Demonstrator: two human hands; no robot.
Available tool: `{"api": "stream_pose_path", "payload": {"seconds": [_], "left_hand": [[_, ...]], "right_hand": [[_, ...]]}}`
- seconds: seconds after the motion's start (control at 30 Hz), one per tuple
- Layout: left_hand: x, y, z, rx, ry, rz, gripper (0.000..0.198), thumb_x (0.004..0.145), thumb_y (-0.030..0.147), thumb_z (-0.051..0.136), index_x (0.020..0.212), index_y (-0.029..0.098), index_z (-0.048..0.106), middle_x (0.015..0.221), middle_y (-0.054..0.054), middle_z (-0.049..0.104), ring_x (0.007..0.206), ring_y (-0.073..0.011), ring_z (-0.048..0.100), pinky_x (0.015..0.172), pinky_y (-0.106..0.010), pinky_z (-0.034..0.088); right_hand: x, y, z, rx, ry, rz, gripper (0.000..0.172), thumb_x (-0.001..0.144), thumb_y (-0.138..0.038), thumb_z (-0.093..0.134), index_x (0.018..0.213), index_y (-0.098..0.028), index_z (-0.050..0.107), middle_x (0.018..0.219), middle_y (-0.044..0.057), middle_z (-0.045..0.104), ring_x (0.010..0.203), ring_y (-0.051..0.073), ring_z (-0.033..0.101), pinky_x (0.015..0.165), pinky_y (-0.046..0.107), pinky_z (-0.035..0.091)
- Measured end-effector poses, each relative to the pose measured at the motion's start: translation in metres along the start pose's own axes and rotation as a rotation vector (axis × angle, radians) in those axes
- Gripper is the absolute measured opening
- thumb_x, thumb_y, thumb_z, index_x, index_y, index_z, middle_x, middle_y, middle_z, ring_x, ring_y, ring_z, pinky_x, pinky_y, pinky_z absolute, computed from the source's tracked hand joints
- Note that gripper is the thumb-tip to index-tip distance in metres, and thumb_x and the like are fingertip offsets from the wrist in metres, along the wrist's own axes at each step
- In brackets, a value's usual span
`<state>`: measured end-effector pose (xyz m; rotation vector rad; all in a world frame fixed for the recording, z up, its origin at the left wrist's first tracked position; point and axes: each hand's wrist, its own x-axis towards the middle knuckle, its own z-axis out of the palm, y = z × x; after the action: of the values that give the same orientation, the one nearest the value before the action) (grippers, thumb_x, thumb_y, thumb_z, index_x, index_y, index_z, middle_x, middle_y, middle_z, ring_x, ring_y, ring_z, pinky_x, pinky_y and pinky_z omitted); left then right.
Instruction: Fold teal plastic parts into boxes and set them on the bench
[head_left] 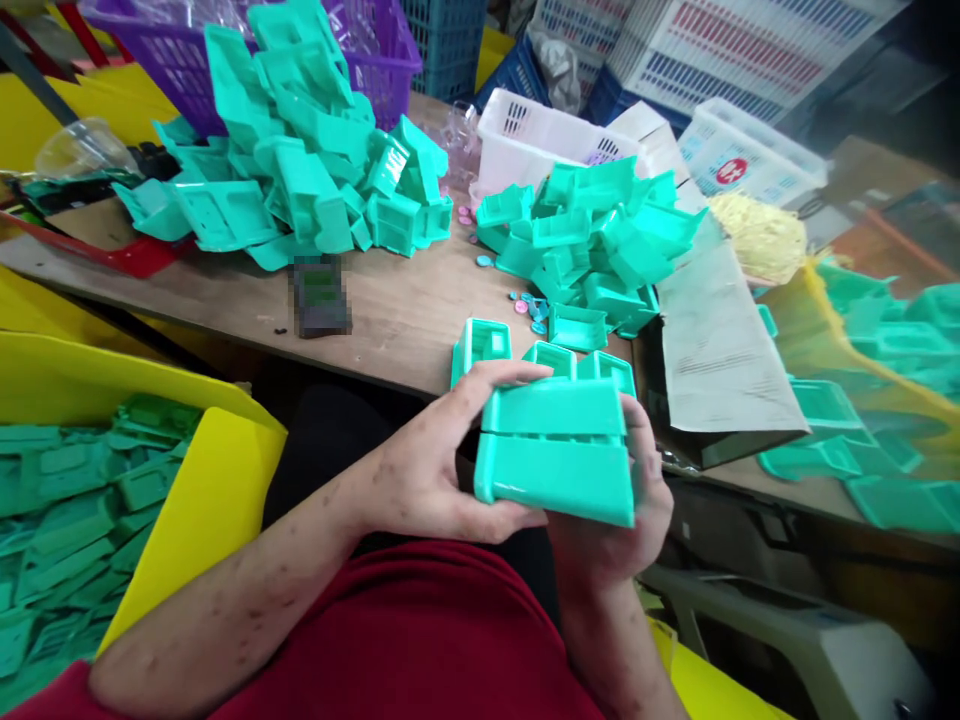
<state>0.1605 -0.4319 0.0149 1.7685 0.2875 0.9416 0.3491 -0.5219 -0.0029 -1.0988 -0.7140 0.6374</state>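
Between my two hands, above my lap at the table's front edge, is a teal plastic box (555,450) made of two halves laid together, with a thin gap along the seam. My left hand (442,460) grips its left end, thumb and fingers at top and bottom. At the right end my right hand (637,490) holds it from behind and below, its fingers partly hidden by the box. Just beyond, several teal housings (484,345) stand in a row at the table edge. A heap of teal shells (592,230) lies behind them.
A bigger heap of teal parts (300,150) rises at the left, before a purple basket (390,80). A blurred-out dark object (321,297) lies nearby. Small discs (536,310) are scattered mid-table. At right stands a cardboard box (731,340); at lower left, a yellow bin (202,520) holds teal parts.
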Motion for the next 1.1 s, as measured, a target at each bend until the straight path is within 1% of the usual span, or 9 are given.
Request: {"api": "stream_pose_path", "payload": {"seconds": [0.13,0.23,0.43,0.5,0.57,0.7,0.8,0.9,1.1], "left_hand": [[-0.001,-0.004,-0.007,0.011,0.008,0.004,0.088,0.088,0.033,0.098,0.163,0.032,0.051,0.145,-0.011,0.072,0.119,-0.0298,0.082,0.096,-0.038,0.073],[-0.005,-0.007,-0.018,0.041,-0.027,-0.033,0.089,0.085,0.034,0.098,0.161,0.030,0.054,0.136,-0.009,0.075,0.115,-0.0277,0.080,0.093,-0.035,0.070],[-0.006,0.002,-0.030,0.140,-0.187,0.020,0.109,0.091,0.029,0.091,0.187,0.036,0.039,0.173,-0.016,0.065,0.152,-0.0399,0.073,0.126,-0.056,0.066],[-0.003,0.007,-0.027,0.233,-0.160,0.075,0.116,0.089,0.032,0.092,0.190,0.033,0.035,0.185,-0.019,0.055,0.168,-0.0474,0.060,0.141,-0.070,0.052],[-0.001,0.009,-0.021,0.276,-0.074,0.133,0.119,0.087,0.051,0.101,0.189,0.031,0.042,0.185,-0.019,0.058,0.171,-0.0515,0.055,0.149,-0.076,0.039],[0.003,0.002,-0.011,0.150,0.122,0.160,0.117,0.076,0.079,0.110,0.175,0.033,0.066,0.154,-0.012,0.085,0.139,-0.0405,0.084,0.134,-0.054,0.063],[0.004,-0.005,-0.006,0.125,0.176,0.137,0.125,0.069,0.083,0.109,0.176,0.033,0.067,0.162,-0.014,0.082,0.142,-0.0402,0.084,0.131,-0.050,0.065],[0.004,-0.008,-0.001,0.144,0.195,0.137,0.116,0.075,0.091,0.101,0.168,0.029,0.072,0.162,-0.015,0.081,0.146,-0.0413,0.082,0.131,-0.051,0.065],[0.004,-0.007,0.004,0.143,0.305,0.217,0.108,0.068,0.097,0.099,0.148,0.026,0.085,0.134,-0.009,0.091,0.115,-0.0313,0.090,0.112,-0.040,0.072]], "right_hand": [[0.003,-0.010,0.004,-0.155,0.017,-0.189,0.048,0.110,-0.060,0.069,0.137,-0.025,0.087,0.126,0.008,0.082,0.108,0.028,0.077,0.089,0.038,0.061],[0.004,-0.016,0.002,-0.234,-0.046,-0.337,0.042,0.111,-0.057,0.073,0.130,-0.024,0.089,0.114,0.007,0.084,0.099,0.027,0.079,0.083,0.038,0.062],[0.000,-0.017,0.002,-0.333,-0.088,-0.440,0.037,0.117,-0.050,0.068,0.133,-0.023,0.088,0.118,0.006,0.085,0.103,0.025,0.081,0.091,0.038,0.066],[-0.001,-0.016,0.004,-0.362,-0.079,-0.448,0.036,0.119,-0.047,0.065,0.133,-0.024,0.088,0.120,0.005,0.084,0.105,0.023,0.080,0.093,0.037,0.064],[-0.003,-0.016,0.006,-0.376,-0.090,-0.445,0.036,0.121,-0.046,0.062,0.133,-0.024,0.087,0.121,0.005,0.084,0.109,0.023,0.079,0.096,0.036,0.063],[-0.005,-0.018,0.011,-0.379,-0.102,-0.446,0.034,0.120,-0.044,0.063,0.134,-0.024,0.087,0.122,0.005,0.084,0.111,0.023,0.079,0.097,0.036,0.063],[-0.004,-0.022,0.013,-0.397,-0.085,-0.464,0.033,0.120,-0.041,0.063,0.133,-0.025,0.088,0.121,0.004,0.085,0.108,0.023,0.080,0.094,0.036,0.064],[-0.004,-0.025,0.013,-0.402,-0.069,-0.457,0.032,0.120,-0.040,0.063,0.132,-0.024,0.088,0.120,0.004,0.085,0.106,0.022,0.081,0.094,0.037,0.065],[-0.009,-0.020,0.012,-0.233,-0.127,-0.363,0.039,0.110,-0.050,0.075,0.137,-0.024,0.085,0.123,0.006,0.085,0.109,0.027,0.085,0.093,0.042,0.071]]}}
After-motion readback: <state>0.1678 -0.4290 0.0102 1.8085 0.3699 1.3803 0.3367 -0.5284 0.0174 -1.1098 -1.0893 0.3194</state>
